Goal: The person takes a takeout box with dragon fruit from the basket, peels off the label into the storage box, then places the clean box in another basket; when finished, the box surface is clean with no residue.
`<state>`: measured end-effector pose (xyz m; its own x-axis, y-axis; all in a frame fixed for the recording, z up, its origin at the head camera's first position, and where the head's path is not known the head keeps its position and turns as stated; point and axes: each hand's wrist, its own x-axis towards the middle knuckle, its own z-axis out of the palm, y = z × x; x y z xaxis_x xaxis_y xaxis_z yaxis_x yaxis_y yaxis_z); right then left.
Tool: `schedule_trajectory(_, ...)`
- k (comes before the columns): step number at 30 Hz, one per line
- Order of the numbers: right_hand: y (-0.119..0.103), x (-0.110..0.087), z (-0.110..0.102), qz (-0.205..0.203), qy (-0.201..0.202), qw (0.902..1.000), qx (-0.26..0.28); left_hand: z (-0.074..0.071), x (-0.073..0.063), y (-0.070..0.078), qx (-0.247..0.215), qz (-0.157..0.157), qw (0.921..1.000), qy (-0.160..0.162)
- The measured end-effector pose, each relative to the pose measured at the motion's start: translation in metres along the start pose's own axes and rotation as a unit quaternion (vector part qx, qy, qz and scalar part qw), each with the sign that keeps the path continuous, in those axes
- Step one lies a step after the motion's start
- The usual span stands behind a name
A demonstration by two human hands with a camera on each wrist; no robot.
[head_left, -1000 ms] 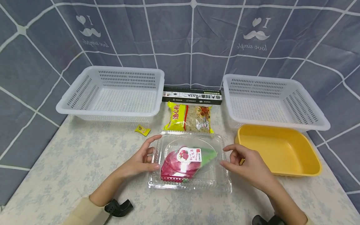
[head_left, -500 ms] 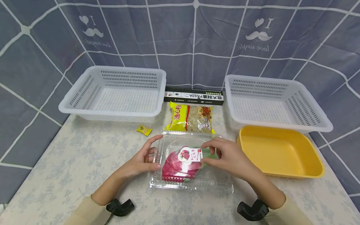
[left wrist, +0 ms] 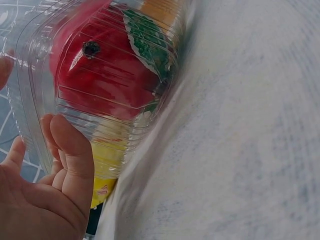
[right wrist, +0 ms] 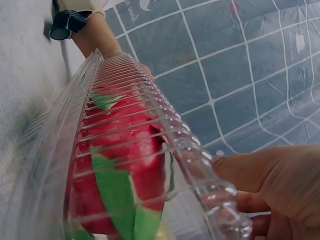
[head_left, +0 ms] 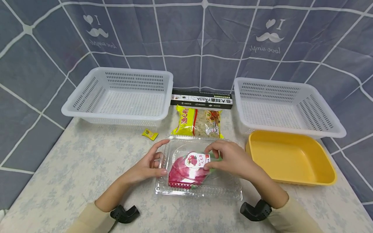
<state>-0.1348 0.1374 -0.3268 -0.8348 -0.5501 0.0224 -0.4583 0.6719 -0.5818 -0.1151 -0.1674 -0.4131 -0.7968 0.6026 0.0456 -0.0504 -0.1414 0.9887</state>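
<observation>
A clear plastic clamshell container (head_left: 201,194) lies on the table, a red and green dragon fruit (head_left: 183,176) inside. A white label (head_left: 198,160) with a fruit picture is on its lid. My left hand (head_left: 148,165) touches the container's left side, thumb and forefinger spread along the edge. The left wrist view shows this hand (left wrist: 60,180) against the ribbed clear wall. Above the lid is my right hand (head_left: 233,161), its thumb and forefinger bent and apart near the label's right end. In the right wrist view, the right thumb (right wrist: 245,170) lies against the lid; its fingertip contact is unclear.
White baskets stand at back left (head_left: 116,116) and back right (head_left: 288,127). A yellow tub (head_left: 291,158) sits to the right. Behind the container are a yellow macaroni bag (head_left: 201,123) and a black pasta box (head_left: 202,99). A small yellow wrapped candy (head_left: 150,134) lies left.
My right hand has moved left from the container's right edge to above the label. The left hand has stayed at the left edge, and the container has stayed put.
</observation>
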Motion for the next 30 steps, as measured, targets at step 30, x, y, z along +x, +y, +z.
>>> schedule_trajectory(30,-0.0013,0.0097,0.0019,0.043,-0.033,0.9938,0.098,0.0000,-0.0001,-0.0003,-0.004,-0.001,1.0000,-0.001)
